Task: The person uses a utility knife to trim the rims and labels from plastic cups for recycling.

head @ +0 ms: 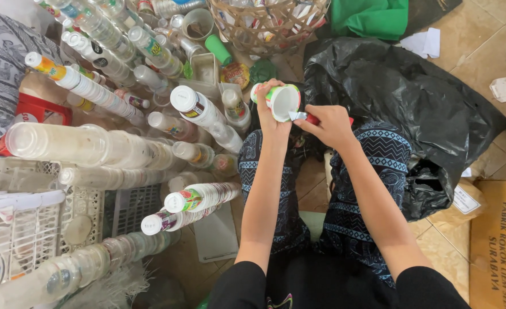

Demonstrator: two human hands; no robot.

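Black sleeves and patterned dark trousers (373, 171) lay closest to the lens, and from them two bare forearms reached forward over the tiled floor (481, 51). At the left hand (270, 111) sat one small white plastic cup with a green printed band (280, 101), fingers curled round its wall, its open mouth turned toward the right hand (327, 125) and its long axis lying roughly level, left to right. That right hand, just beside the cup, was closed around one small red-handled blade (307, 118), whose tip touched the cup's rim. One crumpled black plastic bag (401, 97) spread to the right, one woven basket (276, 23) stood beyond, and about a dozen long stacks of nested clear cups (92, 146) lay to the left.
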